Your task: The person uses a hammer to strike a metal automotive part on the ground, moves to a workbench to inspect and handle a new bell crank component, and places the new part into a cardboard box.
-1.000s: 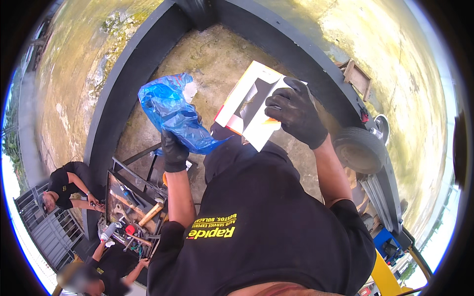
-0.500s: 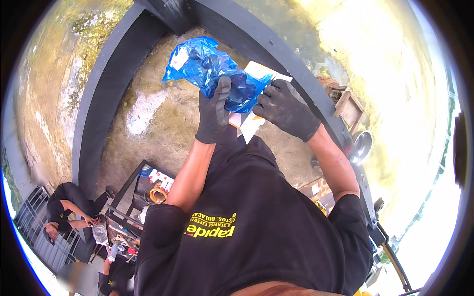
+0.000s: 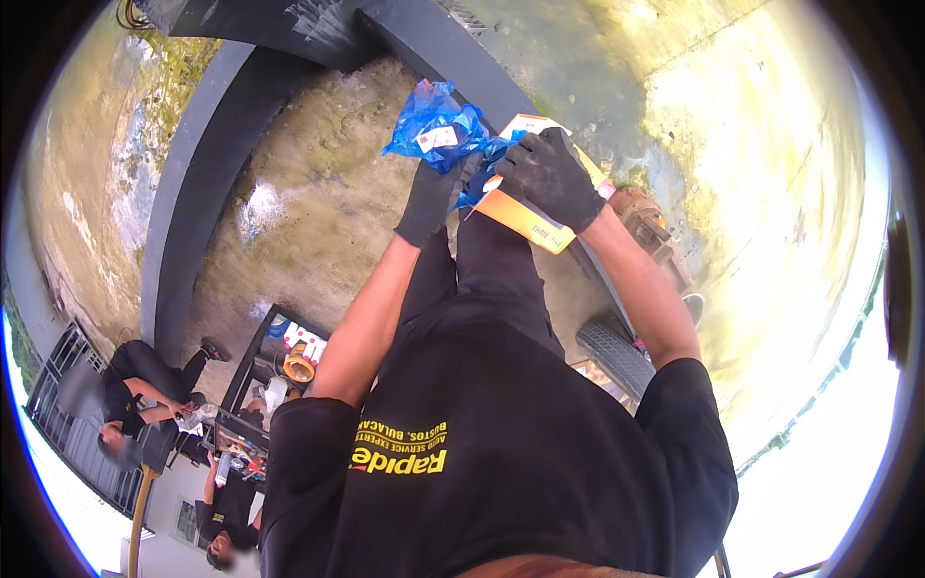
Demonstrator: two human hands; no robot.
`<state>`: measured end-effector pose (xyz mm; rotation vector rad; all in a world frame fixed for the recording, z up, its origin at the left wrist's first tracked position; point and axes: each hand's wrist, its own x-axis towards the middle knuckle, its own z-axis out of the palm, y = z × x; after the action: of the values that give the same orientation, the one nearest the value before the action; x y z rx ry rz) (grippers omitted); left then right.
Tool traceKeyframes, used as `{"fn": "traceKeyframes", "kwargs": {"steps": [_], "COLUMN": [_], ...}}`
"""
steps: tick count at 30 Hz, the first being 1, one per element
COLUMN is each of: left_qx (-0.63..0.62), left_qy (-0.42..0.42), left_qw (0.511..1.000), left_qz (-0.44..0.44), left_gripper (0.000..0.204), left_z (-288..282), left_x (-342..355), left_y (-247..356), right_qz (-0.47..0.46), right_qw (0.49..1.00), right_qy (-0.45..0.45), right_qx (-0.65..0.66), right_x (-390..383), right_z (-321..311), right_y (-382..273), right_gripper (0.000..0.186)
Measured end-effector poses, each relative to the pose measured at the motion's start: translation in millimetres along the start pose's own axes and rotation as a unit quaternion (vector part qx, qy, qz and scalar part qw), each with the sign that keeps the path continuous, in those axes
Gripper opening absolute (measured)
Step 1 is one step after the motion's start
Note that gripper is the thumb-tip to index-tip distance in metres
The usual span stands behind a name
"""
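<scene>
A crumpled blue plastic bag (image 3: 434,111) with a white label is bunched in front of me. My left hand (image 3: 438,197), in a dark glove, is closed round its lower part. A long, open orange-and-white cardboard box (image 3: 525,222) lies at a slant beside the bag. Over the box is my right hand (image 3: 549,175), also gloved, its fingers curled and gripping it. Blue plastic stretches from the left hand to the right fingertips and the box's near end. What the bag holds is hidden.
A thick dark metal frame (image 3: 198,164) borders the concrete floor. At lower left stands a cart (image 3: 241,361) with red-capped white containers and an orange roll. Two people in dark clothes are beyond it, one seated (image 3: 145,385). A tyre (image 3: 617,354) lies by my right arm.
The bag has shifted right and is bunched smaller. The box has turned, so its orange side now shows below my right hand. Both hands stay closed.
</scene>
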<state>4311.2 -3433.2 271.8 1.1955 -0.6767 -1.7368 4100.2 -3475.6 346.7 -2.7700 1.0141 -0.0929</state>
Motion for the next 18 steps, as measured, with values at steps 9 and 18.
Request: {"fn": "traceKeyframes", "kwargs": {"steps": [9,18], "left_qx": [0.142,0.028], "left_qy": [0.12,0.25], "left_qw": [0.982,0.968], "left_qz": [0.015,0.002], "left_gripper": [0.036,0.038], "left_z": [-26.8,-23.1], "left_x": [154.2,182.1], "left_y": [-16.6,-57.0], "right_qz": [-0.032,0.126], "right_qw": [0.998,0.852], "right_qy": [0.029,-0.245], "right_qx": [0.046,0.446], "right_x": [48.7,110.4], "right_z": [136.4,106.9], "right_y": [105.8,179.5], "right_gripper": [0.025,0.023]}}
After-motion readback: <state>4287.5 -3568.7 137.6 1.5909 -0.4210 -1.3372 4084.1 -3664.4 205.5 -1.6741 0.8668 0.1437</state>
